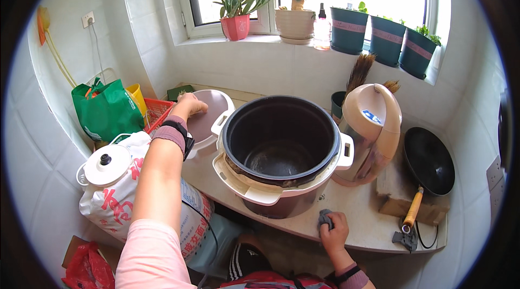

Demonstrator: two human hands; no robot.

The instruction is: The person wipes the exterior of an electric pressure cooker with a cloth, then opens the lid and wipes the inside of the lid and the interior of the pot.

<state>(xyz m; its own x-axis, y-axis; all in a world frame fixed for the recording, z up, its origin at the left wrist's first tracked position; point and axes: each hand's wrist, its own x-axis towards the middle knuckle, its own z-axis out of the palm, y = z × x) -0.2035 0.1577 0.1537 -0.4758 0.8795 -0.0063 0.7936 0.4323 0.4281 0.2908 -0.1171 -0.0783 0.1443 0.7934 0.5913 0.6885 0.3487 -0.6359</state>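
My left hand (pixel 190 106) reaches far forward over a round white container (pixel 221 100) with a mauve inner surface. Its fingers curl at the left side of that surface; whether they grip anything is hidden. Close to the counter's front edge, my right hand (pixel 336 232) is closed around a crumpled grey cloth (pixel 325 219). Between my hands stands an electric pressure cooker (pixel 345 159) without its lid, its white collar stained. A dark inner pot (pixel 280 138) sits in it, with pale marks on its bottom.
A beige thermos jug (pixel 367 126) stands right of the cooker. Further right, a black frying pan (pixel 430 161) rests on a cardboard box (pixel 390 201). White sacks (pixel 107 203), one bearing a white lidded pot (pixel 107 165), and a green bag (pixel 106 108) crowd the left. Potted plants (pixel 237 25) line the windowsill.
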